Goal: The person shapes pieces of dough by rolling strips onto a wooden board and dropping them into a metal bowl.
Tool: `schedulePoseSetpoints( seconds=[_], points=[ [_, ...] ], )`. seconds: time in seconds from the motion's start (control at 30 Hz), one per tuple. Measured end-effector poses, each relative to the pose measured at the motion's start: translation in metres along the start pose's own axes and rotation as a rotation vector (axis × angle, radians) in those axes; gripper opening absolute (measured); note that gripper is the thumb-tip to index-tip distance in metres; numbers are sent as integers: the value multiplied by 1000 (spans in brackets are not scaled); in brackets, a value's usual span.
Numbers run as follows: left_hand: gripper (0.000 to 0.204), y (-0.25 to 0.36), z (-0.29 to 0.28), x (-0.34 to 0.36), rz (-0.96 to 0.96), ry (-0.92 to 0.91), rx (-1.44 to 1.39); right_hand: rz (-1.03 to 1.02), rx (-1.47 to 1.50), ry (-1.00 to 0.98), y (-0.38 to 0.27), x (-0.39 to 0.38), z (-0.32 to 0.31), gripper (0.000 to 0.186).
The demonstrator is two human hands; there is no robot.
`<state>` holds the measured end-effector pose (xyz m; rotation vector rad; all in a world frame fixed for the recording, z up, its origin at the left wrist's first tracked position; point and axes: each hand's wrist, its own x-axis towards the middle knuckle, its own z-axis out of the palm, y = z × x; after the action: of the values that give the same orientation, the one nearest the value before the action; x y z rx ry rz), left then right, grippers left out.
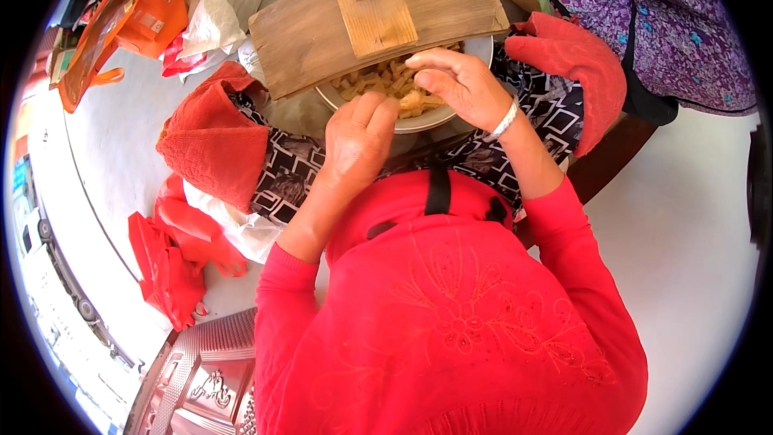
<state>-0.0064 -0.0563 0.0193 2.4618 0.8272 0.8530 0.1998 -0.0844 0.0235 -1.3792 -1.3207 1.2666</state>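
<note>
A round white basin (485, 50) with a metallic-looking rim stands at my knees, holding many pale yellow-brown cut pieces (377, 80) of a food I cannot name. Across its far side lies a wide wooden board (298, 40) with a smaller wooden block (372, 20) on top; a square notch shows in the block. My left hand (361, 135) is closed at the basin's near left rim, knuckles up, and whatever its fingers hold is hidden. Over the right part of the basin, my right hand (469, 90) has its thumb and fingers apart, with nothing visible between them. A white bracelet circles that wrist.
Red cloths (213, 141) cover my knees over black-and-white patterned trousers. An orange bag (149, 20) and a pale sack (217, 4) lie far left, red bags (173, 254) nearer. At far right sits a person in purple patterned clothing (668, 24). A brown ornamented panel (201, 379) is lower left.
</note>
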Motion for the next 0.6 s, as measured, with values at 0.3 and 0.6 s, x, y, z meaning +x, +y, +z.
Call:
schedulePoseSetpoints(
  seconds=[0.3, 0.6],
  points=[
    [5, -3, 1, 4, -259, -67, -245, 364, 296, -412, 2, 15, -22, 18],
    [6, -28, -15, -8, -778, -94, -951, 92, 178, -37, 3, 13, -54, 25]
  ],
)
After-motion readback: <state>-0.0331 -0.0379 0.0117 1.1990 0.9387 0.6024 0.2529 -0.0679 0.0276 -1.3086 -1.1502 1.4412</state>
